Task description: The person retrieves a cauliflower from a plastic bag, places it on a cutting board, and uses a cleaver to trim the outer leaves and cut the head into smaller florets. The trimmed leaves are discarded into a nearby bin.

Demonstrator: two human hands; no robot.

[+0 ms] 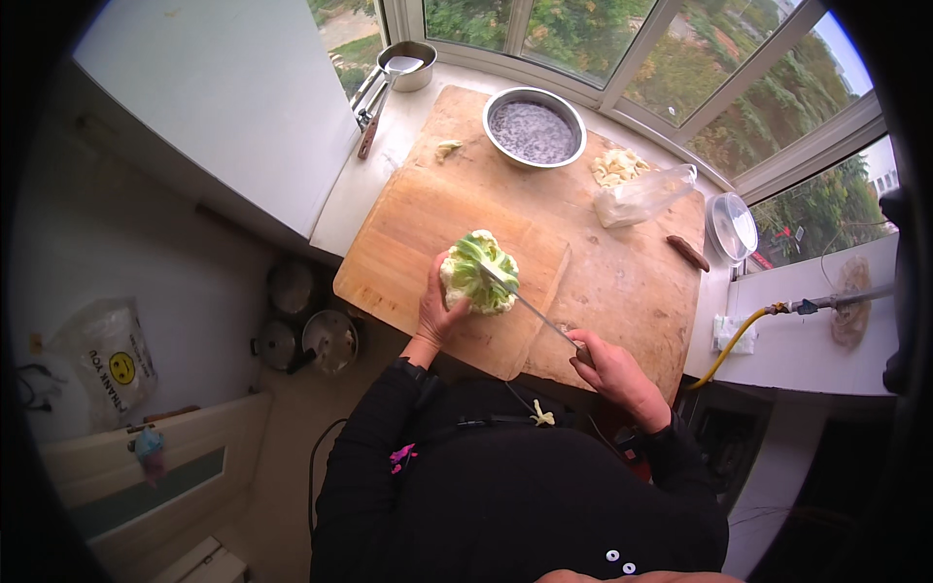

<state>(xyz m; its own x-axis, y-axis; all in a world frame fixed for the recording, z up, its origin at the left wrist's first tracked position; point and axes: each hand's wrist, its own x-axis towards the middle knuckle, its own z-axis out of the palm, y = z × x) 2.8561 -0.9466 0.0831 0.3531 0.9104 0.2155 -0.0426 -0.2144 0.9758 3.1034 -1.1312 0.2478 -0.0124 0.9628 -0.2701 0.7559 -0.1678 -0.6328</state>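
Observation:
A head of cauliflower point(466, 273) with its green stem side up rests on a smaller wooden cutting board point(408, 240). My left hand point(439, 310) grips it from the left, thumb at its near side. In my right hand point(616, 372) is the handle of a kitchen knife point(536, 310). The blade points up and left, its tip at the stem in the middle of the cauliflower; how deep the tip sits cannot be told.
The small board lies on a larger wooden board point(627, 291). Behind stand a metal bowl of dark-speckled liquid point(532, 131), pale cut pieces point(618, 167), a clear plastic bag point(641, 198), a brown elongated object point(687, 253), a clear plastic container point(732, 227) and a metal pot point(419, 79) beneath a spatula's head.

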